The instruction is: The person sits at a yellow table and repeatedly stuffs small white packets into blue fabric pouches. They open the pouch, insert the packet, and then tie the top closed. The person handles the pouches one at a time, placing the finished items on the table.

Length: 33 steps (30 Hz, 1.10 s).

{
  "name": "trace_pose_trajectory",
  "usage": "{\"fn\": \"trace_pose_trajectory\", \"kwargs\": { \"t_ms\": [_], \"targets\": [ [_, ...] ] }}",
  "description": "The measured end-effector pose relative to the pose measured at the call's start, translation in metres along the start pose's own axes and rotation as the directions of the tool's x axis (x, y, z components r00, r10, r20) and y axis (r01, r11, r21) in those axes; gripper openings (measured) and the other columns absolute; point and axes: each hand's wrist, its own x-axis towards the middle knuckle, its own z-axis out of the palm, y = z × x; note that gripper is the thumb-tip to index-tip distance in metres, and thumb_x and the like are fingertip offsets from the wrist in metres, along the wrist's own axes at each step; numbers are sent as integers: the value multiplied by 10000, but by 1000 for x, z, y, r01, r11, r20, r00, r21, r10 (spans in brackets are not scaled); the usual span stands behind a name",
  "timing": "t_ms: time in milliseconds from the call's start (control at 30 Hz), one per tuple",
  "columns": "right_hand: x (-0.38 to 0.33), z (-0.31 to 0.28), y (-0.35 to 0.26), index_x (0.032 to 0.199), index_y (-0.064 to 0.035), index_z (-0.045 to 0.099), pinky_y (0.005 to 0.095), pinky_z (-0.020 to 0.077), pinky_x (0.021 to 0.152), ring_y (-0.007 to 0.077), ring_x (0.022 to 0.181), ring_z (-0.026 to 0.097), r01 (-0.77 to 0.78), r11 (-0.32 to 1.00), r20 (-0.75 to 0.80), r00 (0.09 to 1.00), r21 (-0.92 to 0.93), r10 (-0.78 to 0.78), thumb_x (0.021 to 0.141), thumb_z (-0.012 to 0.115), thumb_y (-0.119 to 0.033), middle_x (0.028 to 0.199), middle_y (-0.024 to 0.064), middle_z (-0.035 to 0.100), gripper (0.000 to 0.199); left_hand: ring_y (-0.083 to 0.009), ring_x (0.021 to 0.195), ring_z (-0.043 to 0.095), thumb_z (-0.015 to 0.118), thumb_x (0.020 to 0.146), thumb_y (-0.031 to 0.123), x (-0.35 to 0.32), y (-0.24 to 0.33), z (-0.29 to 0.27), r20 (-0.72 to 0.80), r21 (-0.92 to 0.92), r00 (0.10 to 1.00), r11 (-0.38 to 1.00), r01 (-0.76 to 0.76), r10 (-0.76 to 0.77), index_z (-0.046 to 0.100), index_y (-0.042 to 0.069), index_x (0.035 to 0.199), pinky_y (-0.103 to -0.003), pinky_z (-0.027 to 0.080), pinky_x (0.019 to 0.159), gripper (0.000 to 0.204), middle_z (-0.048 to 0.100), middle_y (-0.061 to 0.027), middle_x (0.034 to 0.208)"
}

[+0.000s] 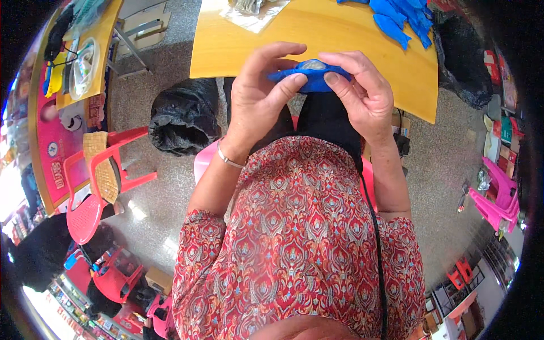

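Note:
Between both hands I hold a small blue fabric piece (317, 84) just over the near edge of the yellow table. A pale, shiny, rounded bit (312, 66) shows in its top opening; I cannot tell what it is. My left hand (258, 96) pinches the piece's left end, thumb on the near side, with the index finger stretched above it. My right hand (364, 93) grips the right end, its thumb pressed on the blue fabric. The undersides of the fingers are partly hidden.
On the wooden table (232, 56) lie more blue pieces (396, 20) at far right and a clear plastic bag (249, 16) at far left. A black bag (184, 119) stands open on the floor at left; another black bag (463, 65) hangs at right. A pink chair (88, 218) stands left.

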Motion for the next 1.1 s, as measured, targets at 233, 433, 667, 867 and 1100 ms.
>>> {"fn": "trace_pose_trajectory", "kwargs": {
  "t_ms": [233,433,667,867,1100],
  "targets": [
    [5,2,-4,997,-67,676,276,492,749,187,855,619,56,998,-5,998,-33,-56,829,653,-19,930,79,637,175,-219,1078,585,713,814,48,-27,-21,24,-89,-344,969,920,187,-230,471,9,1272,-336,470,951,520,583,-132,1193],
    [8,1,-6,962,-80,682,300,508,715,215,849,619,93,971,144,988,-221,-61,739,768,-115,984,92,613,242,-263,1156,546,588,922,113,-14,-17,18,-115,-612,980,789,59,-163,484,-5,1257,-372,440,992,371,555,-201,1249],
    [11,11,1,968,-99,705,394,427,888,299,1073,512,200,919,109,979,-339,-173,659,811,-267,1226,115,519,366,-293,1202,514,485,984,197,-5,-8,25,-156,-566,981,824,5,-113,386,-7,1327,-395,416,1022,412,487,-214,1319],
    [8,23,-7,1007,-133,726,417,375,958,319,1142,477,150,942,24,988,-301,-150,666,797,-325,1335,136,474,397,-337,1192,518,506,969,160,-5,-10,24,-38,-699,986,710,89,-160,358,-5,1336,-420,421,1019,429,493,-215,1306],
    [3,15,-2,1077,-101,708,411,343,1009,324,1201,444,-12,1000,121,993,2,12,766,748,-340,1383,163,437,395,-261,1130,566,576,928,108,-10,-17,26,-58,-632,985,770,91,-164,431,-18,1281,-373,450,984,402,523,-177,1282]
  ]
}}
